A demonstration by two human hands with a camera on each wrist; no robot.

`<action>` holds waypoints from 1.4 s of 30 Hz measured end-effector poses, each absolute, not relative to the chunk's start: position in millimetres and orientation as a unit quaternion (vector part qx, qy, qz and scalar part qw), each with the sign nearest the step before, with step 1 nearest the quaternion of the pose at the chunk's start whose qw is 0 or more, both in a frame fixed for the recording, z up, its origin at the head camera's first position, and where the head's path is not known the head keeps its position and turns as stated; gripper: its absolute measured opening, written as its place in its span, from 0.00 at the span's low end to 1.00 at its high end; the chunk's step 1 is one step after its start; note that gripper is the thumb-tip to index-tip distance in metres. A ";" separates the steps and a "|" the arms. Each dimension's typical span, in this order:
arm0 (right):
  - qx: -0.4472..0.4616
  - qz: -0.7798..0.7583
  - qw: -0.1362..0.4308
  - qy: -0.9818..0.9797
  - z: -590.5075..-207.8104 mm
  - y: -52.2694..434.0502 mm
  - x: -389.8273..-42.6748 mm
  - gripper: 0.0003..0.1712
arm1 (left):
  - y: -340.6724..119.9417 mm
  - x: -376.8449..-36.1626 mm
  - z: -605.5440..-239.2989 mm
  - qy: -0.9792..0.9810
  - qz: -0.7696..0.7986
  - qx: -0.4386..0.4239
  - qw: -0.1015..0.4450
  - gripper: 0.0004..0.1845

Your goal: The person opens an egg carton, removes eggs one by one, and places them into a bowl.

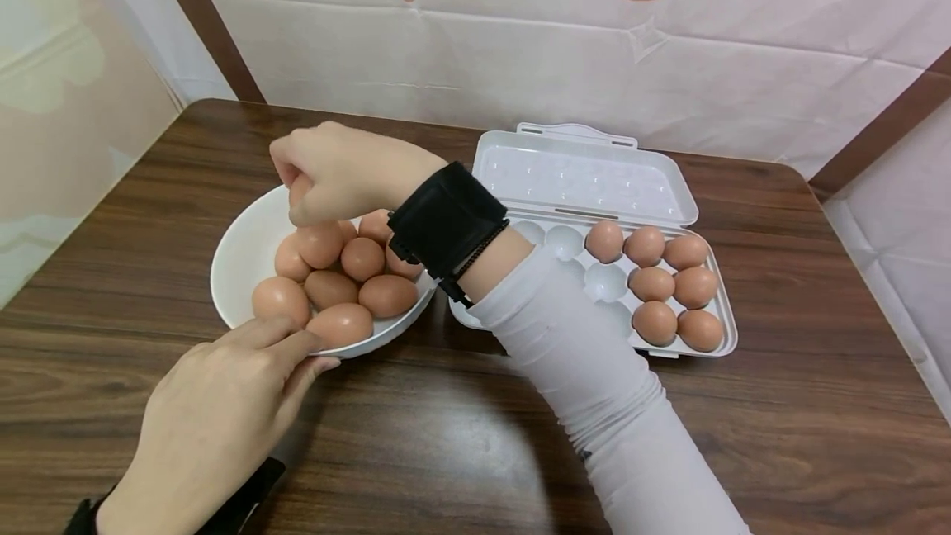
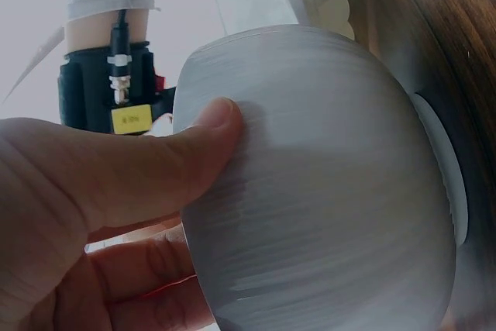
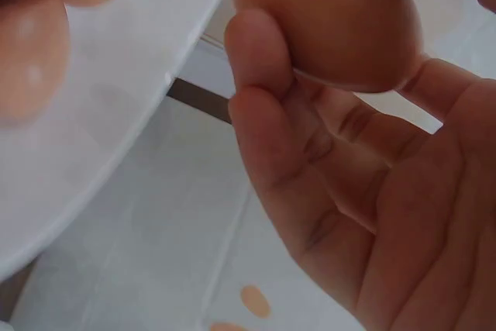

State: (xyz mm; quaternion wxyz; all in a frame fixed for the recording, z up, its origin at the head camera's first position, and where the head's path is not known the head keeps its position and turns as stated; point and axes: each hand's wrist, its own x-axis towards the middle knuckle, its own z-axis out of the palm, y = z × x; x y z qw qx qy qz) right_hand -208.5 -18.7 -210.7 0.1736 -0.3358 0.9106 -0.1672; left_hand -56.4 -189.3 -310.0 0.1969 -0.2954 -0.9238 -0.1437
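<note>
the right hand [image 1: 327, 176] pinches a brown egg [image 3: 325, 21] above the round white ceramic bowl [image 1: 241, 258]; the left hand [image 1: 223, 403] steadies its rim. next, i judge, a gentle carry to an empty cup of the white plastic egg tray [image 1: 565, 242].

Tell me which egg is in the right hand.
The egg lifted above the bowl's far left side, pinched in the right hand's fingers. All others lie in the bowl or tray.

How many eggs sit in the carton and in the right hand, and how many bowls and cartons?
Eggs in carton: 7
Egg in right hand: 1
Bowl: 1
Carton: 1
Total: 10
</note>
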 end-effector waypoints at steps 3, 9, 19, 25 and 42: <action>-0.320 -0.162 0.194 0.913 -216.3 -21.1 -208.0 0.03 | -187.9 -56.8 -311.4 -0.919 -0.145 -0.307 0.202 0.14; -0.308 -0.172 0.200 0.914 -221.8 -19.5 -209.3 0.03 | -187.7 -59.6 -311.1 -0.914 -0.146 -0.317 0.208 0.17; -0.226 -0.176 0.265 0.921 -236.8 -13.4 -210.0 0.09 | -187.3 -59.3 -311.2 -0.917 -0.141 -0.311 0.206 0.10; -0.250 -0.135 0.230 0.931 -242.7 -9.9 -215.5 0.02 | -187.5 -59.0 -311.7 -0.917 -0.144 -0.312 0.204 0.09; -0.237 -0.159 0.231 0.930 -237.0 0.7 -214.1 0.07 | -185.7 -61.0 -311.2 -0.913 -0.144 -0.320 0.207 0.09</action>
